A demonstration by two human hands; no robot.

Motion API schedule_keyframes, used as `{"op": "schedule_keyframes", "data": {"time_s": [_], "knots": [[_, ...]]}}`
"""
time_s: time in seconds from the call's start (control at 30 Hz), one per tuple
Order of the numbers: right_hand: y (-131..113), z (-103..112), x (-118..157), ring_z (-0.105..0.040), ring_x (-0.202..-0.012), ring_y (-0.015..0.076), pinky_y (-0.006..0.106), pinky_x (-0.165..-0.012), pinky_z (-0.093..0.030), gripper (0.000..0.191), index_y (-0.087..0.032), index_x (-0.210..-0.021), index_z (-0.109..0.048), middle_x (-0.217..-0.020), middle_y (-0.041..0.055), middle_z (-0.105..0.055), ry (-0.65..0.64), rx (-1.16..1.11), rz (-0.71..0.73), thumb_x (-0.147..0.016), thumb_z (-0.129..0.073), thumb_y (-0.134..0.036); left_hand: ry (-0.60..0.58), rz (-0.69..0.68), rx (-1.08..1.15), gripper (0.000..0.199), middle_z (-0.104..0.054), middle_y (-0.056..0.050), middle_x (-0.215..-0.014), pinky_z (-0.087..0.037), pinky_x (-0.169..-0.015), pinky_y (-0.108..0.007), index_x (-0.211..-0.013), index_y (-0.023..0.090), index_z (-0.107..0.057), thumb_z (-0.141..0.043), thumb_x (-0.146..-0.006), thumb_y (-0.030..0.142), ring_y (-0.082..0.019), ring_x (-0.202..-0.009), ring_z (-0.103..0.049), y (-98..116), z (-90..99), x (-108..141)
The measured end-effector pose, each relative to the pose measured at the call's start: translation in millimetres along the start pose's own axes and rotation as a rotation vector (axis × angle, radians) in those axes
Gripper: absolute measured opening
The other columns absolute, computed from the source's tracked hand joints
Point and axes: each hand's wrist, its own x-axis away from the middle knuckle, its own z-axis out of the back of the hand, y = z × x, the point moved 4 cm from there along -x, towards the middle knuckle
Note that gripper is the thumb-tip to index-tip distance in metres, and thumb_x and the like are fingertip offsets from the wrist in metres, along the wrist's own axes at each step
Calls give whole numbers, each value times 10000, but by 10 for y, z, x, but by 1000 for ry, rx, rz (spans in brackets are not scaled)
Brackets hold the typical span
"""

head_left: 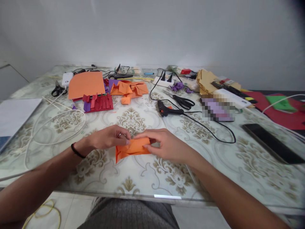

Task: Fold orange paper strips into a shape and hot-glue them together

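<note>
In the head view, the left hand [111, 136] is partly closed, thumb and fingers pinching the left part of a folded orange paper [133, 148]. The right hand [163, 144] is curved more openly around its right end, thumb on the near face and fingers along the top edge. The paper lies between both hands, low over the patterned table [128, 186], nearer the person than the glue gun [166, 109] and the black-handled scissors [183, 101].

patterned table [133, 181] under scissors [183, 101], glue gun [166, 109], black phone [271, 143]
</note>
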Motion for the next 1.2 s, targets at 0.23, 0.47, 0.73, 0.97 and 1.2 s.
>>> {"op": "schedule_keyframes", "data": {"time_s": [0.23,0.47,0.73,0.97,1.2], "knots": [[-6,-16,-3,-670,-753,145,260,-729,-496,443,-223,-1077,-780,-928,7,-775,33,-29,23,-760,-559,-7,-61,29,18,254,-336,72,-555,-169,-475,-228,-790,152,-602,-648,-913,370,-81,-524,-244,2,-42,7],[-18,-95,-25,-695,-852,162,277,-820,-512,367,-243,-1014,-793,-956,4,-771,-3,-57,126,-801,-619,0,-75,35,21,241,-366,68,-566,-176,-475,-221,-806,145,-627,-676,-892,365,-77,-528,-256,-17,-121,-11],[-13,-105,-20,-698,-823,156,262,-781,-523,332,-217,-964,-799,-918,16,-762,-5,-63,157,-806,-626,19,-37,100,-39,206,-410,65,-557,-182,-471,-217,-760,146,-641,-672,-852,327,-72,-512,-287,-11,-159,3],[-25,-132,-39,-705,-825,157,259,-783,-516,309,-187,-949,-778,-906,18,-772,-19,5,142,-817,-613,40,-20,99,-86,138,-455,62,-579,-221,-476,-199,-765,144,-635,-643,-839,261,-68,-524,-334,46,-190,9],[-11,-140,-42,-681,-771,147,243,-717,-484,189,-178,-898,-759,-877,19,-763,41,26,18,-827,-656,-37,40,78,23,86,-548,59,-634,-302,-508,-174,-832,159,-618,-685,-783,182,-73,-563,-458,26,-213,-7]]}}
